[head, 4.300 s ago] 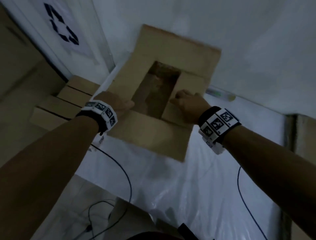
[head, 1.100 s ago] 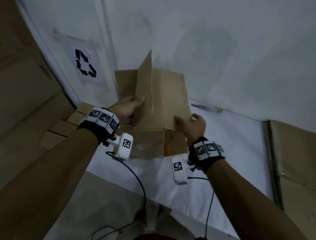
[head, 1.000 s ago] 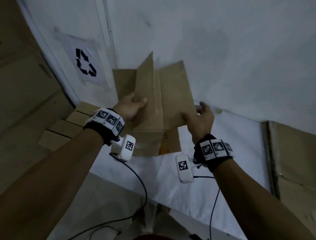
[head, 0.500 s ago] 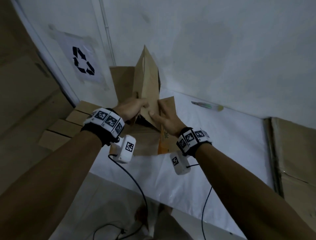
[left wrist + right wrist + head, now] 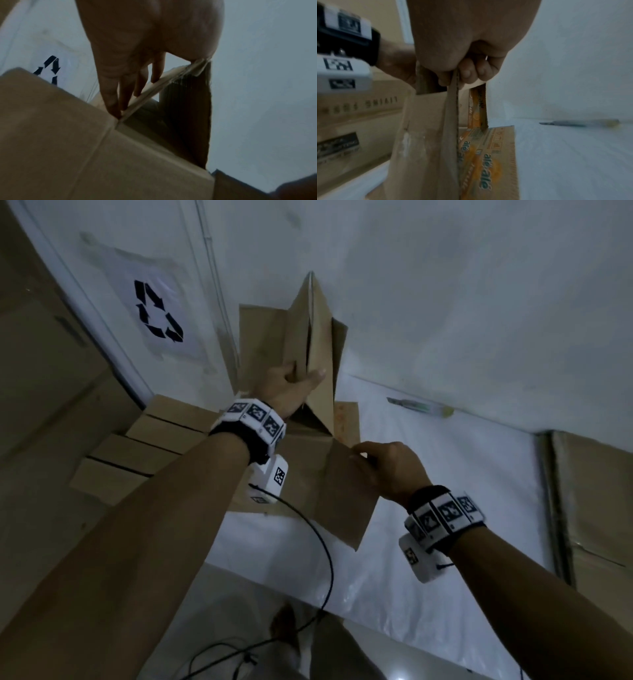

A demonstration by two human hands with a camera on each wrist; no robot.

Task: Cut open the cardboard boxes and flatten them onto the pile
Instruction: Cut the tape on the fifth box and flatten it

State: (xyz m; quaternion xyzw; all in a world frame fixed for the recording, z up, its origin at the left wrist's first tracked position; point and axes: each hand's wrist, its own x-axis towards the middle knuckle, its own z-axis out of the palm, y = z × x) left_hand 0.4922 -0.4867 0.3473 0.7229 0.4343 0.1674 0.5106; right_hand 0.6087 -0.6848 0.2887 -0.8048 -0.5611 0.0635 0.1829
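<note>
A white wall with a recycling sign (image 5: 158, 315) backed a bench (image 5: 445, 508) under white sheeting, where the cardboard box (image 5: 308, 412) stood half collapsed, its long axis upright and its folded peak pointing up the wall. The left hand (image 5: 291, 385) gripped the raised panels with thumb and fingers curled round their edges. The right hand (image 5: 387, 467) pinched a lower flap that slanted toward the person. Flat boxes (image 5: 144, 446) lay stacked at left; what looked like a utility knife (image 5: 419, 406) lay by the wall.

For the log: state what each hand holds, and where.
Left hand grips the cardboard box's upright folded panels; right hand pinches its lower flap edge.
</note>
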